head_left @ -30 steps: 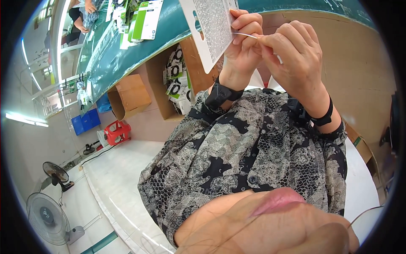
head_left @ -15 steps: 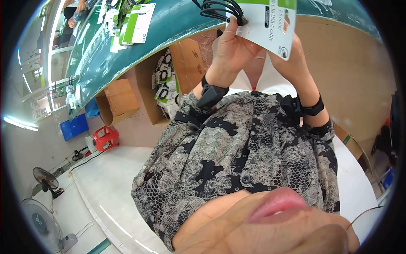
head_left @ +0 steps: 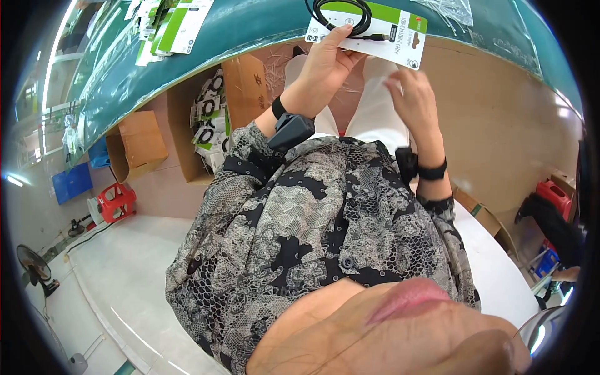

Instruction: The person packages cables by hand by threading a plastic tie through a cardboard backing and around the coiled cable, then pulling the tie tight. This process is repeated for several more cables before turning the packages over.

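My left hand (head_left: 326, 67) grips a white and green cardboard hang card (head_left: 375, 47) by its near edge, thumb on top. On the card lies a coiled black USB cable (head_left: 376, 37), which the thumb presses down; its plug end points right. The fingers beneath the card are partly hidden. Just below the card's right end, my right hand (head_left: 414, 103) holds nothing, its thumb apart from the loosely bent fingers.
A green-topped table (head_left: 250, 31) runs across the front, with a pile of similar cards (head_left: 184, 28) at left and clear plastic bags (head_left: 453, 9) at right. Below stand an open carton (head_left: 181, 134) of packaged cables, another carton (head_left: 144, 140) and a red stool (head_left: 117, 202).
My right hand has come off the card and moved down beside it. The card has turned nearly level, showing the cable coil, while my left hand keeps hold.
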